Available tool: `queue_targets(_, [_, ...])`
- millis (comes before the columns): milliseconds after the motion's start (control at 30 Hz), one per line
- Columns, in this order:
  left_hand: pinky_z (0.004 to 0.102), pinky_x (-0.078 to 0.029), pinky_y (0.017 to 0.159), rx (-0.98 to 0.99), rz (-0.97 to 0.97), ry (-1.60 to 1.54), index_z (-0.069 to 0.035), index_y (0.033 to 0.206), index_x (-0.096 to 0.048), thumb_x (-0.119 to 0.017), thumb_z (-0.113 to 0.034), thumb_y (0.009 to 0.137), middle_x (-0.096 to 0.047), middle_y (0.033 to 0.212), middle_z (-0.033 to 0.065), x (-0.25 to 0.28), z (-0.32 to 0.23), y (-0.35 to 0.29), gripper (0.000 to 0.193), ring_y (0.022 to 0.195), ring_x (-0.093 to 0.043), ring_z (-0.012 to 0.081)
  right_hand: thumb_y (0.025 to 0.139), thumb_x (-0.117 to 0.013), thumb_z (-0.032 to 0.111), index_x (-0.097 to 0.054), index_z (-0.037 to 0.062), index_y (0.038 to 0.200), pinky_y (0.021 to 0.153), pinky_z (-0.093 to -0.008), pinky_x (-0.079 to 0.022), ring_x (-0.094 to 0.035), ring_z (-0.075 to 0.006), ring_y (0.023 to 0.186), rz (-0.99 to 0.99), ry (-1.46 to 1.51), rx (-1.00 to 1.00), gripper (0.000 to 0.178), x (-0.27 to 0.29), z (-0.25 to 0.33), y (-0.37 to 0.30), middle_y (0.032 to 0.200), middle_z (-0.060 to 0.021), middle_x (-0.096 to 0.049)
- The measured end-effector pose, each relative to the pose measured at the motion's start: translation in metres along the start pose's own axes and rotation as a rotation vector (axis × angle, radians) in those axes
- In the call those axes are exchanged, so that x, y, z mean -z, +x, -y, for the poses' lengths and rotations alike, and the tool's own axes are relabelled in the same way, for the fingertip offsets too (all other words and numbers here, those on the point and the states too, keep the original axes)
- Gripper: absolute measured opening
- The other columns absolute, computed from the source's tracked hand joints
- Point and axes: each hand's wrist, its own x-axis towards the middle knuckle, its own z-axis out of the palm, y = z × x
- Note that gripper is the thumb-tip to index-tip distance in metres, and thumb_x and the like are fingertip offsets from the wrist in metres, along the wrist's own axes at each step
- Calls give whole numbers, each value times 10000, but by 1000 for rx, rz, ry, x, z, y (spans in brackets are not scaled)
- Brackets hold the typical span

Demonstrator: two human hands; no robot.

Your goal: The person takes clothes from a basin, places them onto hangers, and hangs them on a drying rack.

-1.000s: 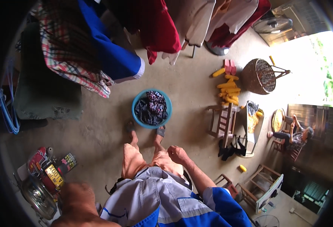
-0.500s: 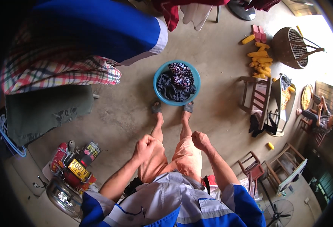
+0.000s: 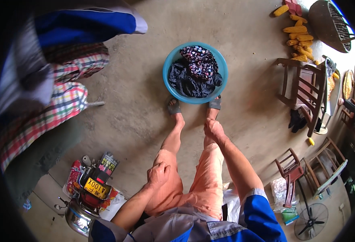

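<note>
A round blue plastic basin (image 3: 167, 76) stands on the floor at my feet. In it lie crumpled dark cloth (image 3: 191, 88) and a bundle of dark cloth with a small multicoloured pattern (image 3: 201, 64). My right hand (image 3: 214, 130) is closed in a loose fist over my right shin, a little short of the basin. My left hand (image 3: 158, 173), curled into a fist, is over my left thigh near the knee. Nothing sticks out of either hand. My striped sandals (image 3: 214, 103) are beside the basin's near rim.
Blue and grey clothing (image 3: 88, 25) and checked cloth (image 3: 52, 111) are at the left. A motorcycle (image 3: 90, 193) stands at lower left. Corn cobs (image 3: 298, 36), a basket (image 3: 326, 26), a wooden chair (image 3: 306, 88), a stool (image 3: 289, 173) and a fan (image 3: 310, 222) are on the right, with a seated person beyond.
My view has shifted and come lower, so the basin looks larger. My right hand has moved down and forward toward the basin. My left hand stays closed over my left leg.
</note>
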Motion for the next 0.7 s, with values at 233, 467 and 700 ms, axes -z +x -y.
queue_targets(233, [485, -501, 558, -184, -223, -15, -98, 748, -627, -671, -207, 837, -668, 704, 125, -15, -18, 21, 147, 616, -641, 360, 863, -539, 137, -568, 97, 972, 730, -503, -554, -624, -414, 924, -75, -186, -6, 120, 7, -13, 101, 1073, -209, -510])
queue_targets(467, [421, -516, 510, -119, -279, -49, -97, 716, -623, -701, -158, 795, -643, 655, 105, -7, -12, 36, 126, 558, -634, 319, 967, -462, 264, -706, 180, 1111, 985, -483, -367, -345, -392, 1327, -20, -725, 100, 295, 13, -10, 210, 1513, -160, -310])
queue_targets(700, [435, -530, 546, -69, -239, -51, -114, 732, -650, -697, -219, 812, -655, 677, 100, -5, -9, 31, 141, 601, -641, 319, 888, -492, 186, -636, 56, 944, 848, -468, -414, -552, -285, 1003, -325, -640, 187, 202, 11, 1, 220, 999, -114, -606])
